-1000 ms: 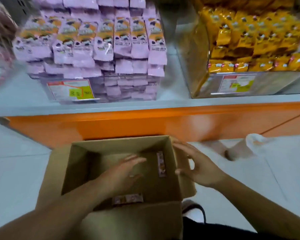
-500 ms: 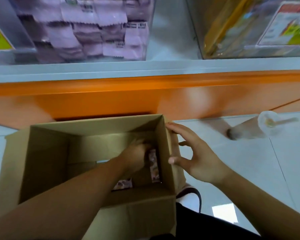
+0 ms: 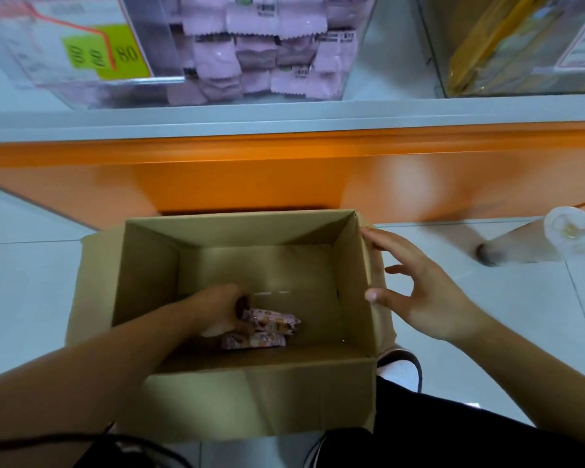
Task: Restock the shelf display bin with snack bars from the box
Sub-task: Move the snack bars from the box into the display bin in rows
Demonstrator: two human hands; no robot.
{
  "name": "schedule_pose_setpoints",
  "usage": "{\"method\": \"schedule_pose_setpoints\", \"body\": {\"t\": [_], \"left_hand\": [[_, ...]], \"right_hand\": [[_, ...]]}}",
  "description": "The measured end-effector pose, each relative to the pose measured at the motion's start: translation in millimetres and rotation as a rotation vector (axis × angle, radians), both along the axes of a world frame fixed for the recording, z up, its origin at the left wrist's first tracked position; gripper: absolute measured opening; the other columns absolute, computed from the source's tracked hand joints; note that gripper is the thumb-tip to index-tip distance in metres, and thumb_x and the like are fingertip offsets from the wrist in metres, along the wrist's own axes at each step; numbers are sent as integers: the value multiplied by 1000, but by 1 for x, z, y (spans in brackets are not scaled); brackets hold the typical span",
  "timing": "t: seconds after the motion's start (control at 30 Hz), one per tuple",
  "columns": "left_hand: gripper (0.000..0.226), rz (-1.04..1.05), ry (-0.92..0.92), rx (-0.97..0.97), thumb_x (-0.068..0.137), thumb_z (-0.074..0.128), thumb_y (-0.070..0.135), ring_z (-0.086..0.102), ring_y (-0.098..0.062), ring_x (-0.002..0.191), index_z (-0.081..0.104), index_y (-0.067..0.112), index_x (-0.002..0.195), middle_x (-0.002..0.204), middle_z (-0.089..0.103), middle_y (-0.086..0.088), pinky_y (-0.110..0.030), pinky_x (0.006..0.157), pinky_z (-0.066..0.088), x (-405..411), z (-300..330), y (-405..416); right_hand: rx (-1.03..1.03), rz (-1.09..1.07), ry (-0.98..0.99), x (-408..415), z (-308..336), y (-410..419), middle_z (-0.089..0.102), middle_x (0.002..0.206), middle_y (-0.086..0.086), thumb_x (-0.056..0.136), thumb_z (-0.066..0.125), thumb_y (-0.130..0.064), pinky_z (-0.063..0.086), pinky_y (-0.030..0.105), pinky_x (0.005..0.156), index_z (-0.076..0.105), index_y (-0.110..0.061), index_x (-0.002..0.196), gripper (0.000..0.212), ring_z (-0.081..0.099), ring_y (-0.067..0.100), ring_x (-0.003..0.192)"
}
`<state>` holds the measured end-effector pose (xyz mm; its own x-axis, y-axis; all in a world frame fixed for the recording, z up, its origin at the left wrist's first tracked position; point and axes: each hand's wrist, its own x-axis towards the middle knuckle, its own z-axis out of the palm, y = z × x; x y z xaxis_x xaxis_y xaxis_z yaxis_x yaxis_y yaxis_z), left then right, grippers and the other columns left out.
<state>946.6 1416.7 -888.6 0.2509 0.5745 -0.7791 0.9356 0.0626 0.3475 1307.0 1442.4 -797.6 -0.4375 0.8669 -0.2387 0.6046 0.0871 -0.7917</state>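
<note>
An open cardboard box (image 3: 257, 396) sits on the floor below the shelf. Down at its bottom my left hand (image 3: 217, 309) grips two pink snack bars (image 3: 271, 322), their free ends sticking out to the right. My right hand (image 3: 419, 292) is spread open at the box's right wall, fingertips touching the folded flap. Up on the shelf stands a clear display bin (image 3: 352, 62) stacked with pink-wrapped bars; only its lower part shows.
A second clear bin (image 3: 520, 45) with yellow packs stands at the right on the grey shelf (image 3: 284, 116), above an orange base panel (image 3: 250, 177). A plastic cup (image 3: 568, 231) with a straw stands on the tiled floor at right. My shoe (image 3: 402, 366) is beside the box.
My left hand slid from the box's right side to its near left and gathered both bars together. The view tilted further down. My right hand stayed at the flap.
</note>
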Motion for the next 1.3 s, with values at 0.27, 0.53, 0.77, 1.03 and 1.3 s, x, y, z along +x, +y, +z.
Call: {"method": "schedule_pose_setpoints", "body": {"t": [0.27,0.53,0.77,1.03,1.3], "left_hand": [[20,257,-286,-119,86,81,18,73,-28,99,68,25,101,101,77,-6,-41,87,59,-1,-17,-17],[48,385,-386,-193,69,79,70,70,-14,84,70,30,94,90,76,4,-35,82,54,14,-21,-21],[29,351,-372,-78,82,86,37,57,-8,66,67,23,100,77,65,3,-24,61,45,22,-17,-22],[25,460,-335,-173,89,79,38,69,-14,68,65,22,102,79,74,4,-32,65,55,26,-11,-22],[10,331,-302,46,100,65,40,62,-2,77,58,32,99,85,67,12,-27,71,50,29,-10,-29]], "right_hand": [[2,11,-23,-3,-1,0,38,159,-25,90,77,-40,47,32,108,34,-47,157,81,41,7,145],[0,14,-49,-4,-1,1,37,159,-28,90,78,-34,45,26,106,34,-48,157,82,39,5,145],[-14,9,-18,-5,0,0,38,160,-26,90,81,-27,47,30,106,35,-48,157,83,40,6,146],[-7,4,-45,-8,3,-2,35,159,-31,90,80,-29,46,27,107,33,-52,156,84,39,3,145],[-13,9,-61,-10,6,-2,34,159,-33,91,79,-30,45,25,107,32,-54,156,83,38,2,145]]}}
